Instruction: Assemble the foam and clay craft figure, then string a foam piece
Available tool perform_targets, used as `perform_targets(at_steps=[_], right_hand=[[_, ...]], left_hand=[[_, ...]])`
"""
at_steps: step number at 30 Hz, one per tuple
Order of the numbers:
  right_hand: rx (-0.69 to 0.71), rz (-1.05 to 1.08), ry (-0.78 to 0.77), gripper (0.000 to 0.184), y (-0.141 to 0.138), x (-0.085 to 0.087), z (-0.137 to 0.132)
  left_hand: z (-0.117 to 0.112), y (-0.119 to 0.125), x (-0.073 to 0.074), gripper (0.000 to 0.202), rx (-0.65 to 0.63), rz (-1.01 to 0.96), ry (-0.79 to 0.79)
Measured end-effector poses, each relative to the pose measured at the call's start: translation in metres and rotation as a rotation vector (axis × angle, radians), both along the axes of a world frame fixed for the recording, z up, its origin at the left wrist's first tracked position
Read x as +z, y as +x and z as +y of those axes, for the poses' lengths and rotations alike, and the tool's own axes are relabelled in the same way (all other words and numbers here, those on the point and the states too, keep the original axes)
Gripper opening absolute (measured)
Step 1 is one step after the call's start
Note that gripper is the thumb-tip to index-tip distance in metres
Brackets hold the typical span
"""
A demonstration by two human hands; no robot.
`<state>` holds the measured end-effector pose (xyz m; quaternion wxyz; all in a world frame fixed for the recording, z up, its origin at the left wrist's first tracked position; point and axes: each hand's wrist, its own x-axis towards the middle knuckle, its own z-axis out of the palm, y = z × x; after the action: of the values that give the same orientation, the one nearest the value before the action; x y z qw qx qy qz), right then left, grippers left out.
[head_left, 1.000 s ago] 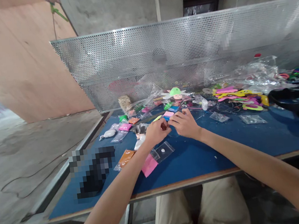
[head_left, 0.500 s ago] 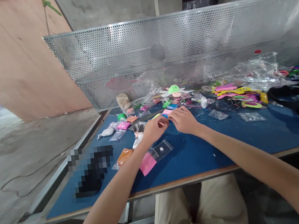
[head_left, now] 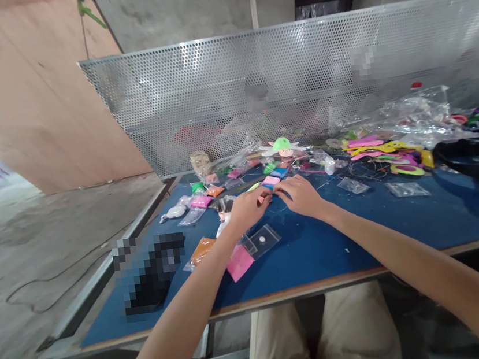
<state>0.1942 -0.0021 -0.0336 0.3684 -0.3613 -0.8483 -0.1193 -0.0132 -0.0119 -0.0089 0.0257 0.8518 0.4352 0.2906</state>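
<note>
My left hand (head_left: 249, 207) is closed in a pinch over the blue table, and a bit of pink (head_left: 262, 199) shows at its fingers. Close beside it, my right hand (head_left: 300, 195) has its thumb and fingertips bent together; whatever they grip is too small to make out. Just beyond the fingertips lie a pink block (head_left: 271, 181) and a blue piece. A figure with a green cap (head_left: 281, 144) stands farther back. Under my left forearm are a pink packet (head_left: 240, 263), an orange packet (head_left: 202, 249) and a clear zip bag (head_left: 268, 239) with a white dot.
A perforated metal panel (head_left: 219, 83) rises behind the table (head_left: 319, 257). Colourful foam cutouts (head_left: 385, 156) and clear plastic bags (head_left: 410, 115) pile up at the back right, near a black strap (head_left: 473, 159). A white earphone case (head_left: 176, 211) and a blurred dark object (head_left: 155, 274) lie left.
The whole view has shifted slightly to the right. My right fingers have drawn back a little from my left, and their tips are bent in closer together.
</note>
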Motion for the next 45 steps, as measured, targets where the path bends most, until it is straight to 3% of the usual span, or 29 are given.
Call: perform_targets(at_steps=[5,11,15,20,24,27,30,37,45], right_hand=[[0.014,0.029,-0.037,0.018,0.001,0.000,0.000],[0.077,0.226,-0.214,0.019,0.005,-0.001,0.002],[0.133,0.338,-0.295,0.022,0.008,0.003,0.000],[0.205,0.678,-0.486,0.028,0.011,0.006,0.003],[0.276,0.954,-0.648,0.029,0.010,0.001,0.011],[0.240,1.231,-0.832,0.031,0.008,-0.006,0.018],[0.228,1.393,-0.954,0.032,0.005,-0.011,0.022],[0.373,1.467,-1.050,0.033,-0.010,-0.012,0.015],[0.543,1.222,-1.029,0.025,-0.022,-0.011,0.003]], left_hand=[[0.004,-0.001,-0.002,0.016,-0.097,-0.078,-0.096],[0.005,-0.004,-0.004,0.018,-0.091,-0.095,-0.146],[0.004,-0.002,-0.003,0.024,-0.143,-0.227,-0.212],[0.008,0.000,-0.008,0.032,-0.165,-0.583,-0.378],[0.016,-0.001,-0.014,0.032,-0.208,-0.702,-0.513],[0.018,0.000,-0.016,0.034,-0.236,-0.808,-0.668],[0.016,0.004,-0.017,0.035,-0.263,-0.875,-0.717],[0.010,0.007,-0.015,0.034,-0.329,-0.957,-0.884],[-0.001,0.003,-0.001,0.034,-0.450,-0.627,-0.719]])
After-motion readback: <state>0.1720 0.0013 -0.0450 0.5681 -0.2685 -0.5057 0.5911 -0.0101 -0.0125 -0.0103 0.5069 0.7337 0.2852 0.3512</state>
